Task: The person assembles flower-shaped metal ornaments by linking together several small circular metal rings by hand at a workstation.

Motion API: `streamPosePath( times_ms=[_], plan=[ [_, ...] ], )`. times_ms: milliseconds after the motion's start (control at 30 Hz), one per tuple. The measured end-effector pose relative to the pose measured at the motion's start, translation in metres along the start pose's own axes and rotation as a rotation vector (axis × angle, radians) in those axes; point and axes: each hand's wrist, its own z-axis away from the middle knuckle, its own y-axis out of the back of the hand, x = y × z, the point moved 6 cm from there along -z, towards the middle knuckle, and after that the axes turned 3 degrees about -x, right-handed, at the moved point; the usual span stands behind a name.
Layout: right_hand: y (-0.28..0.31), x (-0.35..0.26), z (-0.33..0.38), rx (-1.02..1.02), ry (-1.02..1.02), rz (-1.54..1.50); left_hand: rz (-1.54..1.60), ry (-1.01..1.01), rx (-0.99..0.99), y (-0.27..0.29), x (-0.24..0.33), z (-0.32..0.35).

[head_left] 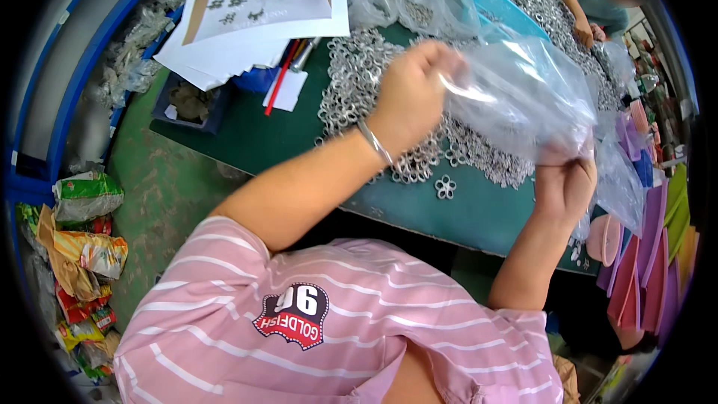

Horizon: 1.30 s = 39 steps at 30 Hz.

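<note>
**Both hands grip a clear plastic bag above the ring pile**

Both hands are closed on a clear plastic bag (pixel 523 97), which hangs in the air over the pile of small metal rings (pixel 359 75). Left hand (pixel 410 97) pinches the bag's upper left edge, with a thin bracelet (pixel 374 142) at its wrist. Right hand (pixel 565 179) clamps the bag's lower right corner, past the right end of the pile. Beneath the pile lies the green worktop (pixel 464 213). One flower-shaped cluster of rings (pixel 445 187) sits on it just below the pile's near edge. Left of the pile rest white printed sheets (pixel 262 7) and a red pen (pixel 280 78). Beyond the pile stands a blue tray (pixel 501 7), and another person's hand (pixel 582 30) rests at the pile's far end.
</note>
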Motion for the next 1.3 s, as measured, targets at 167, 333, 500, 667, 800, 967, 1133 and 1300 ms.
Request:
streamPosePath(
  times_ms=[167, 333, 500, 667, 800, 967, 1133, 1300],
  plan=[
    [-0.011, 0.011, -0.012, 0.011, -0.110, 0.245, 1.111, 0.229, -0.622, -0.002, 0.017, -0.042],
    [-0.027, -0.034, -0.039, -0.040, 0.150, 0.620, 0.466, 0.058, -0.553, -0.006, 0.028, -0.044],
    [-0.108, -0.007, -0.001, -0.331, 1.222, 1.581, -0.241, -0.181, -0.152, 0.007, 0.024, -0.077],
    [-0.101, 0.061, -0.053, -0.566, 0.826, 2.600, -0.095, -0.379, -0.138, -0.006, 0.051, -0.072],
    [-0.059, 0.057, -0.075, -0.622, 0.758, 2.846, -0.763, -1.000, 0.070, 0.001, 0.075, -0.045],
    [-0.041, 0.077, -0.061, -0.742, 0.532, 2.817, -1.350, -1.026, -0.472, -0.035, 0.047, -0.033],
    [-0.056, 0.073, -0.048, -0.666, 0.394, 2.888, -1.584, -0.810, -0.340, -0.011, 0.050, -0.059],
    [-0.029, 0.065, -0.044, -0.876, 0.583, 2.774, -1.641, -0.814, -0.384, -0.009, 0.012, -0.038]
  ],
)
